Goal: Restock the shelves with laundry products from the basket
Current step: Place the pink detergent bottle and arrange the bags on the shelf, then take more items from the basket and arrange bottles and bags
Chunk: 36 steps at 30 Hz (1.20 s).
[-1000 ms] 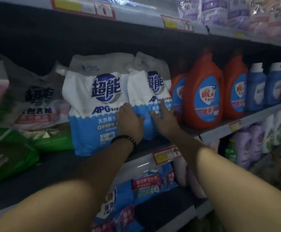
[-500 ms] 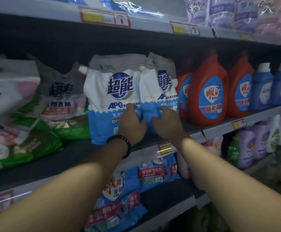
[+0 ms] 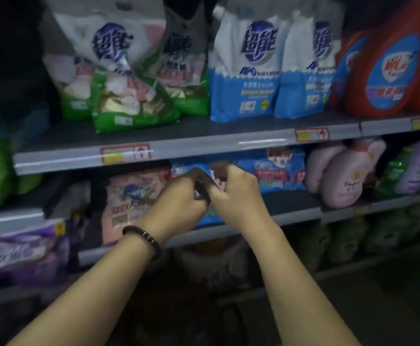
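Both hands are seen at the lower shelf (image 3: 291,208), close together, knuckles nearly touching. The left hand (image 3: 179,196), with a dark beaded bracelet (image 3: 142,239) at the wrist, and the right hand (image 3: 234,193) are curled against a blue soft pack (image 3: 276,173) lying near the shelf's front edge; whether each grip is actually closed on the pack cannot be told, as the fingertips are blurred and partly hidden. The print on this pack is too smeared to be read.

Just to its left a pink soft bag (image 3: 131,203) is stood, its writing illegible. To the right, two pale pink bottles (image 3: 344,176) with rounded shoulders are leaned together.

On the upper shelf (image 3: 204,143), two white-and-blue stand-up pouches (image 3: 246,68) with corner spouts are set side by side, marked "超能" in a blue oval and "APG" below. Left of them, crinkled white-and-green bags (image 3: 119,76) carry the same "超能" mark; one is tipped forward over the others. At the right end, glossy orange jugs (image 3: 389,71) with round blue labels are lined up. Red-and-yellow price tags (image 3: 125,154) are clipped along the shelf's grey front edge, their figures unreadable.
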### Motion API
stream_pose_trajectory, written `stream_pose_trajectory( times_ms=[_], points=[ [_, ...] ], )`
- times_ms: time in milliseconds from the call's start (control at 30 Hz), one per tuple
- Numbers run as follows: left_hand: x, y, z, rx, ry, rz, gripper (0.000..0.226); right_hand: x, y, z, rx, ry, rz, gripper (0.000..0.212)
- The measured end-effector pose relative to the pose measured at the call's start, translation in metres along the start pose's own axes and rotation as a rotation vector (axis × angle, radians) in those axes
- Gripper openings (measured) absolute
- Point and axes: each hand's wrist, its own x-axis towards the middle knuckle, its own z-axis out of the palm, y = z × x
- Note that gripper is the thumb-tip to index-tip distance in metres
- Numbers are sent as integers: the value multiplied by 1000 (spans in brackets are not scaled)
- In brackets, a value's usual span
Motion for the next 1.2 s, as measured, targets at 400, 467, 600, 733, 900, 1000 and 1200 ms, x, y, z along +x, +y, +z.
stream_pose_trajectory(
  times_ms=[400, 467, 600, 733, 900, 1000, 1200],
  points=[
    [-184, -118, 1, -88, 88, -345, 14, -159, -10, 102, 148, -204, 239, 30],
    [-208, -136, 2, -80, 73, -415, 20, -186, 3, 117, 152, -217, 300, 26],
    [-256, -170, 10, -89, 23, -508, 21, -236, 36, 145, 126, -313, 430, 29],
    [-282, -217, 30, -7, -92, -522, 18, -267, 79, 174, 66, -413, 522, 30],
    [-280, -261, 56, 33, -384, -632, 15, -252, 126, 220, -212, -796, 520, 43],
    [-275, -282, 77, 32, -561, -587, 15, -241, 145, 253, -203, -914, 538, 39],
    [-289, -370, 153, 37, -699, -661, 38, -258, 213, 341, -241, -1052, 591, 61]
  ],
)
